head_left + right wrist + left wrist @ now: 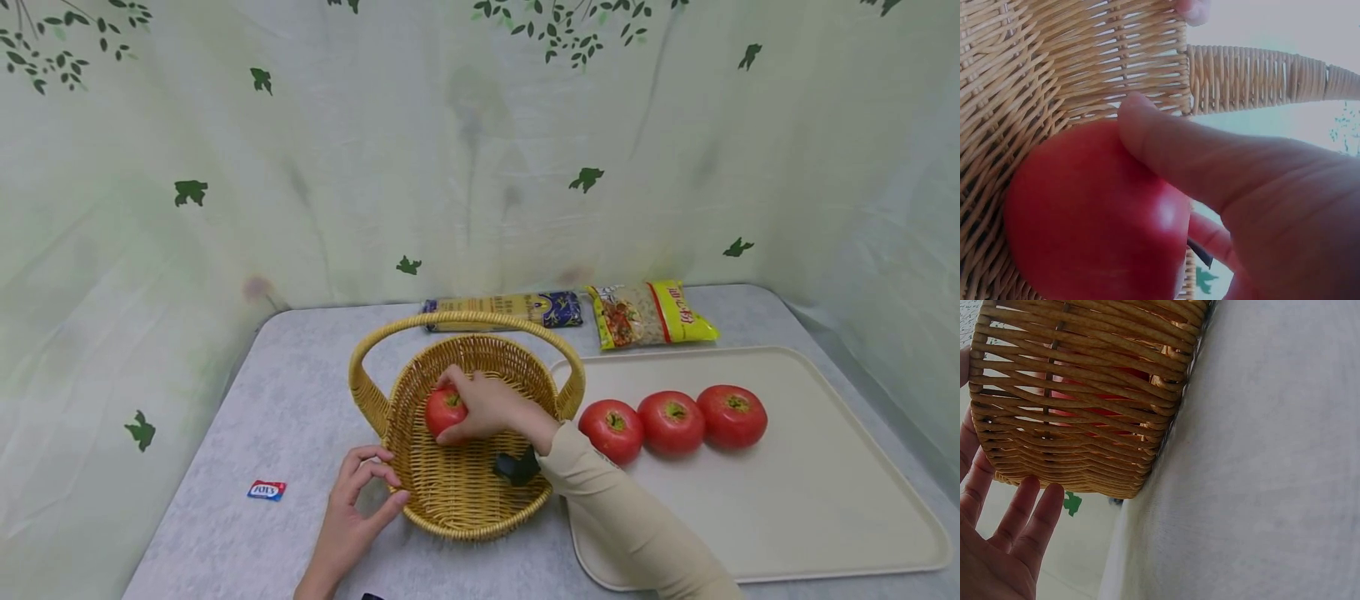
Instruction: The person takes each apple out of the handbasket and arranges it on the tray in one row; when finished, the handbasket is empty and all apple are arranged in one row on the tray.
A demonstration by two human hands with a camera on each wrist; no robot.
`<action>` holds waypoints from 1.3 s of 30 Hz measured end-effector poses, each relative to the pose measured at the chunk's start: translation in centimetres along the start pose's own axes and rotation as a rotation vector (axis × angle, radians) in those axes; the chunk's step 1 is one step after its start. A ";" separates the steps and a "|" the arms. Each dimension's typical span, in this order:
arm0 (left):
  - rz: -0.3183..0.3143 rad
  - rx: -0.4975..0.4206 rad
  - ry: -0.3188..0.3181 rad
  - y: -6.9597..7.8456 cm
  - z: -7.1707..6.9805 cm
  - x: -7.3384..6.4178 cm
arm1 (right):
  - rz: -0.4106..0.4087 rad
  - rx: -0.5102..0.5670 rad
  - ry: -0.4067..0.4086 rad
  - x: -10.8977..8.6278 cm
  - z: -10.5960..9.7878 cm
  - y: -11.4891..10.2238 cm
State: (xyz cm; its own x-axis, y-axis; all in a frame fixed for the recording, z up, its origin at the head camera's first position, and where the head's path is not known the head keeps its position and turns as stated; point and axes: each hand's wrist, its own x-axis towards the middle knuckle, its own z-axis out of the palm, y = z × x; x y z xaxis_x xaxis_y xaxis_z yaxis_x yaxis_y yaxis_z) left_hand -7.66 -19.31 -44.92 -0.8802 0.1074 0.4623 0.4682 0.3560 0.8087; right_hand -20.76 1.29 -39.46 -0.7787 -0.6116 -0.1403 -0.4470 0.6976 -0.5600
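Note:
In the head view my right hand [483, 406] reaches into a round wicker basket [468, 531] with a tall arched handle. It grips a red apple [442, 412] low inside, at the basket's left part. The right wrist view has the thumb laid across the side of this apple [1097, 212], whose dark stem pokes out beyond. My left hand [352, 508] is at the basket's near left rim, fingers spread and lightly bent. From the left wrist, its fingertips [1052, 494] rest against the outer weave, and red shows through the gaps.
To the right lies a large beige tray [825, 500], three red apples [672, 423] in a row near its left end. Behind the basket are a long noodle packet [510, 310] and a yellow food bag [651, 315]. A small red-and-blue packet [266, 490] lies left.

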 end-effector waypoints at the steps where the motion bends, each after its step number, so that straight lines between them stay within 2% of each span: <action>1: 0.000 0.000 0.001 0.0 0.0 0.0 | 0.002 -0.001 -0.002 -0.1 -0.1 0.1; 10: 0.001 0.007 0.003 0.0 0.1 0.0 | 0.030 -0.035 0.000 -0.6 -0.2 0.3; 18: 0.003 0.000 0.004 0.0 0.1 0.0 | 0.037 -0.027 0.076 -1.4 -0.6 0.0; 24: 0.002 -0.003 0.001 0.1 0.1 0.0 | 0.013 0.033 0.154 -2.7 -1.4 -0.7; 33: 0.000 -0.003 0.002 0.0 0.1 0.1 | -0.093 0.153 0.303 -4.6 -1.7 -1.2; 39: -0.005 0.000 0.000 0.0 0.1 0.0 | -0.154 0.272 0.366 -6.2 -1.5 -1.5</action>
State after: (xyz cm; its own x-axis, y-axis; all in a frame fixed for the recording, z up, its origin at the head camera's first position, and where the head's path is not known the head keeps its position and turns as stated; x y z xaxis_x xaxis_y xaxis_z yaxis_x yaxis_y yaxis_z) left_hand -7.70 -19.21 -44.93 -0.8823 0.1058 0.4586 0.4642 0.3565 0.8108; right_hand -15.90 4.59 -36.47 -0.8381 -0.4945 0.2303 -0.4760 0.4566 -0.7516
